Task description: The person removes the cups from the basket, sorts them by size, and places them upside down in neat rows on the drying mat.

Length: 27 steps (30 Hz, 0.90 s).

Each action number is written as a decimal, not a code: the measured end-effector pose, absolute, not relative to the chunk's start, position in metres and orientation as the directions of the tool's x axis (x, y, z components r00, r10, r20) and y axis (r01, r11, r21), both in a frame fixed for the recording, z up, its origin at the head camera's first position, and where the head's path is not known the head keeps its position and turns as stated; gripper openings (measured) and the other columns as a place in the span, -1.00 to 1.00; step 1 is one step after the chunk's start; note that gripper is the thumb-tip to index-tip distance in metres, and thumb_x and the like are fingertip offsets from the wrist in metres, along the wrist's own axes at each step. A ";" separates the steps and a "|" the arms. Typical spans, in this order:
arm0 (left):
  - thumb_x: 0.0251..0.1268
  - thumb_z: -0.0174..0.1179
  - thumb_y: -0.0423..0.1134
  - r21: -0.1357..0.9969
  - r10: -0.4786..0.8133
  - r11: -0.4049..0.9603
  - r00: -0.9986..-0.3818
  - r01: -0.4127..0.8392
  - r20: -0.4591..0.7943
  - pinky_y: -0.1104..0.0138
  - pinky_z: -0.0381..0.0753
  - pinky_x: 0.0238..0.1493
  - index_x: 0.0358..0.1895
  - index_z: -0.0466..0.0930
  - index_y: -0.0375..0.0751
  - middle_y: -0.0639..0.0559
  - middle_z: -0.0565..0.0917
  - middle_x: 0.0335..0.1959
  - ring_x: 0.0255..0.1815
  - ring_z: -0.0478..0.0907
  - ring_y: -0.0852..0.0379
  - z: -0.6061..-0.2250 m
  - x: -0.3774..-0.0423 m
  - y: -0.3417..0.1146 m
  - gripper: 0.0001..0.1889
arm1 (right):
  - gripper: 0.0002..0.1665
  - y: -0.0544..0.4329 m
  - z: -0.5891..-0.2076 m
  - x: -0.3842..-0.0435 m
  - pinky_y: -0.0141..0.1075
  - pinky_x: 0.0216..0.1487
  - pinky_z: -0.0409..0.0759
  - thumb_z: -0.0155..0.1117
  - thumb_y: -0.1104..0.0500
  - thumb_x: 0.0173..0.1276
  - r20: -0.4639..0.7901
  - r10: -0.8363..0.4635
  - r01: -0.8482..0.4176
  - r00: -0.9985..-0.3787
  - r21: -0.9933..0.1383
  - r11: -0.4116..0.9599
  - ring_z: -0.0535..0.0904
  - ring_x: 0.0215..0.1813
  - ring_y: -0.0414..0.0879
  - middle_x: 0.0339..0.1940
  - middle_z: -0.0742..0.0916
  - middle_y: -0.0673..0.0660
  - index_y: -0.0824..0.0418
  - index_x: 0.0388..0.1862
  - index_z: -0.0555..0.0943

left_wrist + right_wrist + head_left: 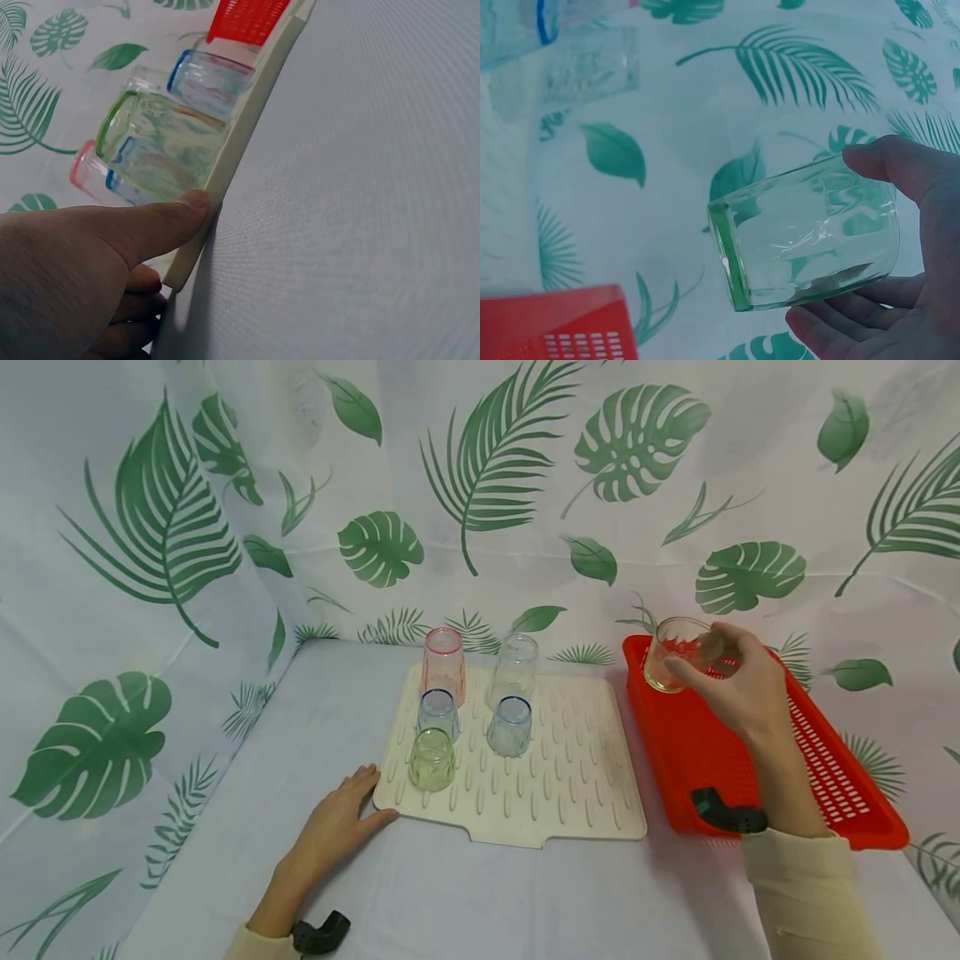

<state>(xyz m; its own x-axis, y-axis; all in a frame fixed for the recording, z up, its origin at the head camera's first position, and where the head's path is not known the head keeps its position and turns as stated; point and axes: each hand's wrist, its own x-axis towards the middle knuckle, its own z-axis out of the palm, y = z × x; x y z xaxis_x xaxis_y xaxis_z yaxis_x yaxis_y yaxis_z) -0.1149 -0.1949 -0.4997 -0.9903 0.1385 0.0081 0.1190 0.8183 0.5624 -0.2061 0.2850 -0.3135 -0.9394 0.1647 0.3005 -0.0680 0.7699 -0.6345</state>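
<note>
I am holding a clear glass [678, 653] in my right hand [738, 685], fingers and thumb curling round its base end, its mouth tipping away from the palm toward my left. In the right wrist view the glass [810, 240] is showing a green-tinted rim, with my thumb over the top and my fingers [832, 330] underneath. It is hanging in the air above the far end of the red basket [697, 752], which is lying directly below and behind that hand.

To the left of that hand, the cream draining mat [555, 777] is lying just beside the basket. I am counting five glasses standing upside down on it: one pink-rimmed [444, 664], one clear [513, 670], two blue-rimmed [438, 712] [510, 725] and one green [432, 759].

My left hand [337, 822] is resting flat on the tabletop [480, 893], fingers nearly straight and gripping nothing, fingertips touching the mat's near left corner, the green glass just beyond them.
</note>
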 end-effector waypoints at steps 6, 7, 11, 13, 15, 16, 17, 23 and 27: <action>0.32 0.30 0.09 0.561 0.142 0.819 -0.990 0.121 0.006 -0.19 0.27 0.49 0.46 0.35 -0.29 -0.25 0.34 0.51 0.56 0.22 -0.26 -0.500 -0.115 -0.195 -0.23 | -0.02 0.274 -0.319 -0.195 -0.58 0.02 0.44 0.40 -0.19 0.29 0.318 0.137 -0.108 -0.938 -0.645 0.757 0.43 0.19 0.03 0.20 0.59 0.24 0.19 0.55 0.27; 0.32 0.30 0.10 0.560 0.143 0.819 -0.990 0.123 0.009 -0.19 0.28 0.49 0.45 0.36 -0.29 -0.25 0.35 0.51 0.56 0.22 -0.26 -0.501 -0.115 -0.195 -0.23 | -0.04 0.272 -0.320 -0.193 -0.63 -0.01 0.40 0.41 -0.17 0.29 0.324 0.130 -0.121 -0.937 -0.651 0.749 0.42 0.18 0.01 0.18 0.59 0.23 0.19 0.54 0.28; 0.31 0.30 0.10 0.563 0.144 0.817 -0.989 0.129 0.017 -0.20 0.28 0.48 0.45 0.36 -0.29 -0.25 0.35 0.50 0.55 0.23 -0.27 -0.501 -0.115 -0.196 -0.23 | -0.11 0.264 -0.325 -0.187 -0.75 -0.04 0.36 0.44 -0.13 0.28 0.338 0.106 -0.156 -0.935 -0.662 0.733 0.46 0.13 -0.05 0.10 0.61 0.18 0.19 0.47 0.36; 0.31 0.30 0.10 0.563 0.147 0.816 -0.989 0.132 0.020 -0.20 0.28 0.48 0.45 0.36 -0.28 -0.25 0.35 0.50 0.55 0.23 -0.27 -0.501 -0.115 -0.196 -0.23 | -0.15 0.261 -0.328 -0.184 -0.78 -0.02 0.38 0.45 -0.09 0.28 0.340 0.092 -0.171 -0.936 -0.666 0.726 0.49 0.13 -0.03 0.07 0.62 0.17 0.19 0.45 0.38; 0.31 0.30 0.10 0.563 0.148 0.816 -0.989 0.135 0.022 -0.20 0.29 0.48 0.46 0.36 -0.28 -0.25 0.35 0.50 0.55 0.23 -0.27 -0.501 -0.115 -0.196 -0.23 | -0.17 0.257 -0.332 -0.180 -0.79 0.00 0.41 0.47 -0.07 0.27 0.340 0.078 -0.184 -0.937 -0.671 0.719 0.51 0.12 -0.01 0.07 0.62 0.19 0.18 0.44 0.39; 0.31 0.31 0.10 0.562 0.150 0.816 -0.988 0.137 0.023 -0.20 0.29 0.48 0.46 0.35 -0.29 -0.25 0.35 0.50 0.55 0.23 -0.27 -0.501 -0.115 -0.196 -0.23 | -0.16 0.256 -0.334 -0.179 -0.77 0.03 0.43 0.47 -0.06 0.27 0.341 0.071 -0.191 -0.937 -0.673 0.714 0.52 0.12 0.00 0.08 0.63 0.19 0.17 0.45 0.38; 0.31 0.31 0.10 0.563 0.150 0.815 -0.988 0.137 0.023 -0.20 0.29 0.48 0.46 0.35 -0.29 -0.25 0.35 0.50 0.55 0.23 -0.27 -0.501 -0.115 -0.196 -0.23 | -0.15 0.254 -0.336 -0.177 -0.76 0.05 0.45 0.48 -0.05 0.27 0.339 0.066 -0.194 -0.938 -0.676 0.711 0.51 0.13 -0.02 0.09 0.63 0.19 0.16 0.45 0.38; 0.31 0.31 0.09 0.564 0.148 0.815 -0.989 0.132 0.016 -0.22 0.28 0.48 0.46 0.34 -0.29 -0.26 0.34 0.51 0.55 0.23 -0.29 -0.500 -0.114 -0.196 -0.22 | -0.13 0.245 -0.345 -0.169 -0.72 0.16 0.46 0.51 0.01 0.24 0.352 0.027 -0.242 -0.936 -0.693 0.679 0.46 0.12 -0.26 0.11 0.63 0.16 0.15 0.47 0.37; 0.31 0.30 0.10 0.558 0.137 0.821 -0.990 0.120 0.011 -0.21 0.28 0.48 0.45 0.35 -0.30 -0.25 0.34 0.51 0.55 0.23 -0.29 -0.501 -0.115 -0.195 -0.23 | -0.13 0.239 -0.350 -0.164 -0.76 0.17 0.41 0.54 0.05 0.21 0.367 -0.004 -0.279 -0.930 -0.701 0.657 0.47 0.10 -0.27 0.10 0.64 0.16 0.17 0.46 0.38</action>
<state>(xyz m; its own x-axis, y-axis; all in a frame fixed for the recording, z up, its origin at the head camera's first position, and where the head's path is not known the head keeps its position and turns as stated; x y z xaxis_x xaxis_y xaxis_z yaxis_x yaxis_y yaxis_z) -0.1147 -0.1954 -0.5008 -0.9905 0.1373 0.0115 0.1203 0.8208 0.5584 -0.1640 0.2391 -0.3501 -0.9302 -0.0039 0.3670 -0.2792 0.6566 -0.7007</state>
